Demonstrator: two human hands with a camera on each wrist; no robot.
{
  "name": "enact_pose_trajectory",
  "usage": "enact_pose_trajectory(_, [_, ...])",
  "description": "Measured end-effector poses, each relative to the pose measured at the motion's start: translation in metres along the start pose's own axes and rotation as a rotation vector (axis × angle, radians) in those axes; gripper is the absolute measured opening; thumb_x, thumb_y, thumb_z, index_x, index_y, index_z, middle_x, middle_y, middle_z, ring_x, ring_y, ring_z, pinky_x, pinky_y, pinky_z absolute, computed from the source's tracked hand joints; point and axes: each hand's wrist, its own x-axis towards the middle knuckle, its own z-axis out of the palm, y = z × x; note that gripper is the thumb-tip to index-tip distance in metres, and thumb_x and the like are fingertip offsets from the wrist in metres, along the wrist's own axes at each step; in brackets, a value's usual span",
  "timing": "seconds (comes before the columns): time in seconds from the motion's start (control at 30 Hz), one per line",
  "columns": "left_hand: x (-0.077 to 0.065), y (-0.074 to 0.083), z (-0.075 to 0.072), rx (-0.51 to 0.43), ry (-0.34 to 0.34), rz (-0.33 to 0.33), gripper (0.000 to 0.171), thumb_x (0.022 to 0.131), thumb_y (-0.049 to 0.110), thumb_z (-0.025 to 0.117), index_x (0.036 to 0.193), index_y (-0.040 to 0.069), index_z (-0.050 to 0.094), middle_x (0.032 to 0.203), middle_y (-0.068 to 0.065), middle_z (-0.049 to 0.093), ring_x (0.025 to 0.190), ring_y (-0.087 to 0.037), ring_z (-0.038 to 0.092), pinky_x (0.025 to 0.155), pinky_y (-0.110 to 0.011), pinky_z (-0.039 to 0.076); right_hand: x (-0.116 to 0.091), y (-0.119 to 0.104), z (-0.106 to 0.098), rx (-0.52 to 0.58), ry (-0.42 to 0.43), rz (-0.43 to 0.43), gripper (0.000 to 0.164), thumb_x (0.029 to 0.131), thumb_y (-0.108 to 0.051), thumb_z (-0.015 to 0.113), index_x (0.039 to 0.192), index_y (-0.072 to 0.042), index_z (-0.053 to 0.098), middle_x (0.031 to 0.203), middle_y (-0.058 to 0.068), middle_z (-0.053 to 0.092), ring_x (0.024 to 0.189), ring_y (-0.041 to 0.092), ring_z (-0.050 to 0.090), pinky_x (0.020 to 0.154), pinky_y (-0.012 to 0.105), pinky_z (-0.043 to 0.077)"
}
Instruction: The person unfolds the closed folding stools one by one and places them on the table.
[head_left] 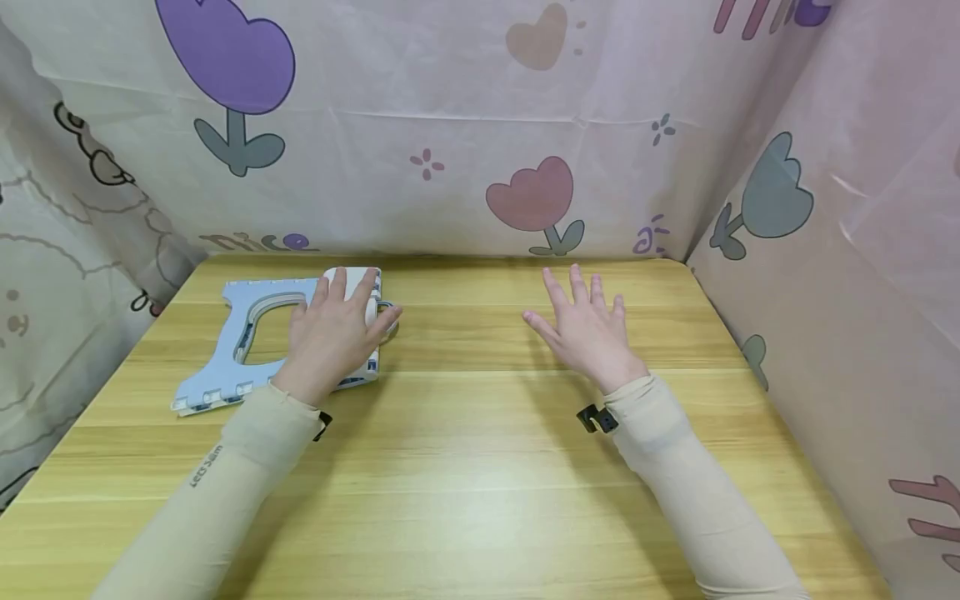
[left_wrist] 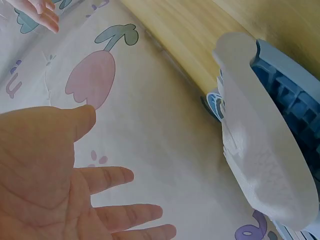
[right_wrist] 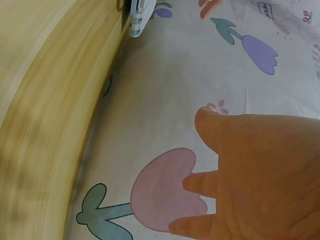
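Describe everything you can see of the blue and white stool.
The stool looks plastic: a pale blue frame with an arched opening, a rounded white part and thin loop at its right end, and blue ribbing inside. It lies folded flat on the table, at left. The left hand hovers above, seemingly not touching it.

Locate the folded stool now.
In the head view, the folded stool lies on the left of the wooden table, near the back curtain, with the left hand above it.

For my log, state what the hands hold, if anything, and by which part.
Nothing: the left hand hovers open above the folded blue-and-white plastic stool, the right hand above the yellow wooden table.
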Motion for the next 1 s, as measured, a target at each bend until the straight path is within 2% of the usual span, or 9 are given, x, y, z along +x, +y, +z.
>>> enact_pose_trajectory(0.07, [0.0, -0.002, 0.0, 0.014, -0.008, -0.002, 0.082, 0.109, 0.07, 0.035, 0.173, 0.021, 0.021, 0.175, -0.033, 0.018, 0.161, -0.056, 0.02, 0.121, -0.081, 0.027, 0.0, -0.002, 0.001, 0.003, -0.001, -0.003, 0.081, 0.109, -0.069, 0.036, 0.175, -0.027, 0.012, 0.181, 0.021, 0.003, 0.164, 0.055, 0.006, 0.128, 0.079, 0.004])
enact_pose_trajectory(0.2, [-0.001, -0.006, -0.001, 0.041, -0.015, 0.0, 0.08, 0.11, 0.065, 0.039, 0.171, 0.014, 0.028, 0.17, -0.034, 0.03, 0.153, -0.057, 0.036, 0.116, -0.078, 0.037, 0.001, -0.005, 0.003, 0.006, -0.004, -0.013, 0.081, 0.109, -0.068, 0.039, 0.174, -0.025, 0.015, 0.18, 0.022, 0.008, 0.164, 0.055, 0.013, 0.128, 0.079, 0.009])
enact_pose_trajectory(0.3, [-0.003, -0.009, -0.002, 0.057, -0.023, 0.005, 0.077, 0.111, 0.061, 0.042, 0.167, 0.01, 0.034, 0.164, -0.033, 0.041, 0.142, -0.056, 0.05, 0.105, -0.072, 0.05, 0.001, -0.008, 0.004, 0.0, -0.009, -0.024, 0.082, 0.109, -0.068, 0.04, 0.174, -0.025, 0.015, 0.179, 0.023, 0.014, 0.163, 0.054, 0.02, 0.128, 0.078, 0.017])
enact_pose_trajectory(0.37, [-0.004, -0.012, -0.003, 0.064, -0.027, 0.008, 0.076, 0.111, 0.06, 0.043, 0.166, 0.008, 0.037, 0.159, -0.033, 0.047, 0.135, -0.055, 0.057, 0.092, -0.066, 0.058, 0.001, -0.01, 0.005, 0.001, -0.014, -0.031, 0.083, 0.109, -0.069, 0.04, 0.174, -0.025, 0.016, 0.179, 0.023, 0.017, 0.161, 0.053, 0.025, 0.127, 0.077, 0.023])
enact_pose_trajectory(0.47, [-0.006, -0.018, -0.003, 0.056, -0.023, 0.009, 0.075, 0.111, 0.06, 0.046, 0.164, 0.007, 0.04, 0.153, -0.032, 0.053, 0.127, -0.053, 0.062, 0.075, -0.059, 0.061, 0.002, -0.013, 0.006, 0.004, -0.011, -0.044, 0.083, 0.108, -0.068, 0.042, 0.174, -0.024, 0.018, 0.177, 0.024, 0.024, 0.158, 0.054, 0.033, 0.124, 0.075, 0.03])
enact_pose_trajectory(0.57, [-0.008, -0.024, -0.003, 0.042, -0.023, 0.01, 0.075, 0.11, 0.061, 0.047, 0.162, 0.007, 0.043, 0.149, -0.032, 0.056, 0.125, -0.052, 0.063, 0.071, -0.058, 0.06, 0.003, -0.017, 0.009, 0.0, -0.009, -0.058, 0.082, 0.108, -0.067, 0.045, 0.173, -0.023, 0.021, 0.173, 0.024, 0.033, 0.153, 0.054, 0.042, 0.121, 0.074, 0.036])
enact_pose_trajectory(0.77, [-0.014, -0.035, -0.005, 0.015, -0.044, 0.004, 0.073, 0.109, 0.058, 0.051, 0.159, 0.004, 0.046, 0.148, -0.034, 0.057, 0.132, -0.053, 0.059, 0.082, -0.065, 0.059, 0.004, -0.026, 0.014, -0.028, -0.016, -0.092, 0.081, 0.108, -0.066, 0.047, 0.172, -0.021, 0.027, 0.165, 0.023, 0.048, 0.14, 0.051, 0.057, 0.111, 0.068, 0.05])
enact_pose_trajectory(1.0, [-0.018, -0.047, -0.007, -0.002, -0.042, 0.024, 0.067, 0.109, 0.051, 0.055, 0.154, 0.002, 0.053, 0.148, -0.035, 0.057, 0.136, -0.054, 0.056, 0.1, -0.07, 0.053, 0.008, -0.035, 0.021, -0.02, -0.022, -0.112, 0.076, 0.107, -0.066, 0.05, 0.167, -0.019, 0.04, 0.161, 0.02, 0.054, 0.135, 0.047, 0.062, 0.104, 0.062, 0.057])
